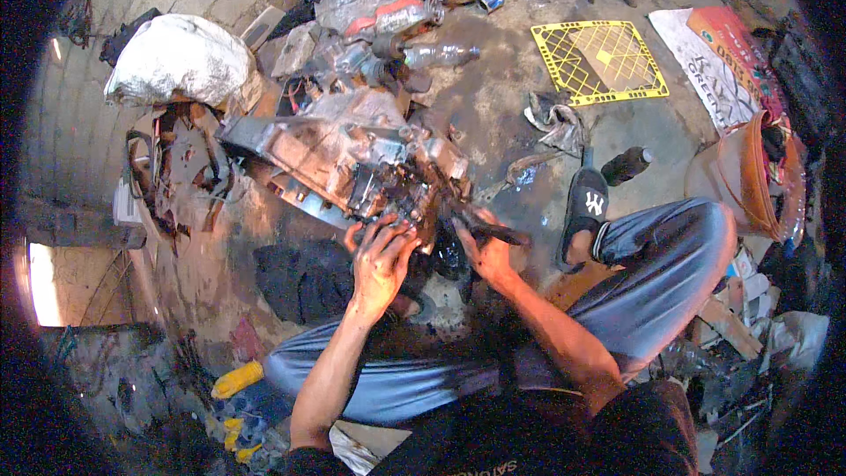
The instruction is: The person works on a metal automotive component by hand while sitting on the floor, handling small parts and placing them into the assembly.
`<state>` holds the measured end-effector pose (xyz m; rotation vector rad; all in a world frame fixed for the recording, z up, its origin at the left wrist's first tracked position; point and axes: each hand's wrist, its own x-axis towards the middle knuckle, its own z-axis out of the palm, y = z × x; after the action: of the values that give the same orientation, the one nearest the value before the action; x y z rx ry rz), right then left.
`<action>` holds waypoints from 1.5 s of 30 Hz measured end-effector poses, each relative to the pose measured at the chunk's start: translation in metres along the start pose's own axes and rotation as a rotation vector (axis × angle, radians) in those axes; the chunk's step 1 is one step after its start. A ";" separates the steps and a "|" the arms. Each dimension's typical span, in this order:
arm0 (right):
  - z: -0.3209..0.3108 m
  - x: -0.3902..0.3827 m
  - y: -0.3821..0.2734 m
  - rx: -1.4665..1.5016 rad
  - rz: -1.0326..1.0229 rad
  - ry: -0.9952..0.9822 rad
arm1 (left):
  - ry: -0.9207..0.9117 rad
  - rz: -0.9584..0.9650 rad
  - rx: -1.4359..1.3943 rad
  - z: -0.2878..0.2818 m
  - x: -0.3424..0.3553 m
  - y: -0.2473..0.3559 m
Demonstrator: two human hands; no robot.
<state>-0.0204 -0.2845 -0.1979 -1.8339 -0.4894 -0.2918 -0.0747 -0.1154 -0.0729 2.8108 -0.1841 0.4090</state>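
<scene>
A large, grimy metal housing, like a gearbox casing [326,145], lies on the floor in front of me. Its near end carries dark, oily parts and small fittings. My left hand [385,251] curls its fingers over this near edge, and its fingertips are partly hidden against the metal. On the other side of that end, my right hand [487,251] is closed around a dark bar-like handle [507,233]. The bar's far end runs in among the oily parts, so its kind cannot be made out.
Plastic bottles [441,55] lie beyond the housing, with a white sack [181,62] to the left. A yellow plastic grid [601,62], a dark bottle [627,165], a rag [557,123] and an orange-brown bucket [749,178] are to the right. My sandalled foot [583,216] rests nearby.
</scene>
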 end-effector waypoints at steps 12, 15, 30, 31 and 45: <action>0.005 0.012 -0.003 0.132 0.183 0.015 | -0.016 0.098 -0.009 -0.005 0.001 -0.012; -0.004 0.041 -0.021 0.007 -0.057 0.025 | -0.066 0.102 -0.048 -0.008 0.004 -0.013; -0.011 0.081 -0.130 0.220 0.390 -0.252 | 0.041 -0.290 0.272 -0.023 0.001 -0.042; -0.012 0.081 -0.135 0.218 0.371 -0.261 | -0.011 -0.321 0.372 -0.024 0.001 -0.041; -0.022 0.155 -0.161 0.224 0.552 -0.293 | -0.061 -0.150 0.291 -0.021 0.005 -0.059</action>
<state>0.0419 -0.2359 0.0121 -1.7193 -0.1864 0.3958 -0.0654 -0.0531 -0.0678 3.0975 0.0804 0.3398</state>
